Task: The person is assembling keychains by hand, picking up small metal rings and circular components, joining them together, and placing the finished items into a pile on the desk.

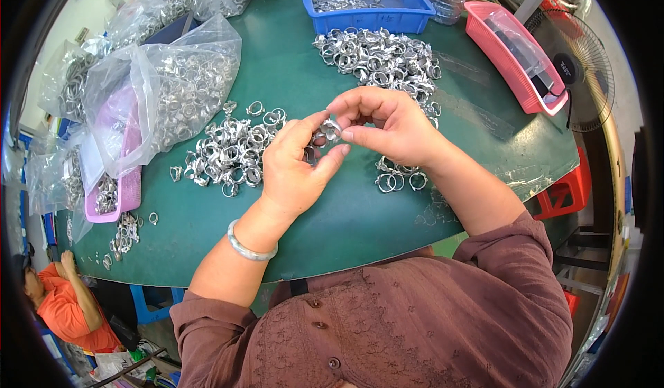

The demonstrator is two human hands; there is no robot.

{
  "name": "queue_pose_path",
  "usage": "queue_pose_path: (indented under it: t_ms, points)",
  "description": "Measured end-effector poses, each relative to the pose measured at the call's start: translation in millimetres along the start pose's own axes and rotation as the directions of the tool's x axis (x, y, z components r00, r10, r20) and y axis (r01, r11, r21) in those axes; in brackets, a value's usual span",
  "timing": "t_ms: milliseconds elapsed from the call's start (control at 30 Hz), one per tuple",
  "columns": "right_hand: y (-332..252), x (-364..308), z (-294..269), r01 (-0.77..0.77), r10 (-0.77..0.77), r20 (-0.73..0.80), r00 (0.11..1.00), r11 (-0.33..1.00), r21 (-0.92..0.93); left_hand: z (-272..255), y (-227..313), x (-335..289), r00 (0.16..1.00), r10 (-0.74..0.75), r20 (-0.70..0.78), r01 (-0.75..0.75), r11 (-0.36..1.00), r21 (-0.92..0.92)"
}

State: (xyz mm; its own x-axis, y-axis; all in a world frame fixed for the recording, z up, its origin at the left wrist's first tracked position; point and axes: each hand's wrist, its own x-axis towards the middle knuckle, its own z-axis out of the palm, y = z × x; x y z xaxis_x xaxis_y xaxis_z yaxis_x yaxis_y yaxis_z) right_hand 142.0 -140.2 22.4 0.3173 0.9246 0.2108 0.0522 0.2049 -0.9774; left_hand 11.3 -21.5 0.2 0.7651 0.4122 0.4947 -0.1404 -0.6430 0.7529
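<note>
My left hand (pixel 292 163) and my right hand (pixel 393 131) meet over the middle of the table, both with fingers closed around a small silver metal ring (pixel 330 130). The left thumb and fingers grip it from one side, while the right thumb and index finger pinch its other side. More metal shows low between my left thumb and fingers; I cannot tell whether it is held. Just left of my left hand lies a loose pile of similar rings (pixel 232 149). Beyond my right hand spreads a larger heap of rings (pixel 377 56), partly hidden by that hand.
A blue tray (pixel 373 21) with metal pieces stands at the far side of the green table (pixel 332 229). Clear bags of rings (pixel 187 97) and a pink basket (pixel 131 194) fill the left. A pink basket (pixel 508 59) and a fan (pixel 581 63) stand right. Another person (pixel 76 312) sits lower left.
</note>
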Motion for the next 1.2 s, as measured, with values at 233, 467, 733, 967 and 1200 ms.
queue_pose_path:
  t_ms: [233,467,733,967,1200]
  points:
    - [3,1,-4,0.081,-0.089,-0.029,0.996,0.975,-0.209,-20,-3,13,0.984,0.168,-0.065,-0.15,0.963,0.223]
    - [9,9,-31,-0.037,-0.143,-0.289,0.947,0.841,-0.539,-49,-28,22,0.999,0.012,0.046,-0.042,0.658,0.752]
    - [11,58,-70,-0.006,-0.287,-0.105,0.952,0.324,-0.946,-52,-32,22,0.987,-0.135,0.086,0.005,0.564,0.826]
    - [28,125,-60,0.127,-0.075,0.119,0.99,0.105,-0.986,-36,-25,20,0.973,0.107,0.204,-0.225,0.639,0.735]
    - [29,130,-38,0.04,0.216,0.0,0.976,-0.183,-0.982,-47,-36,17,0.964,-0.076,0.255,-0.154,0.623,0.767]
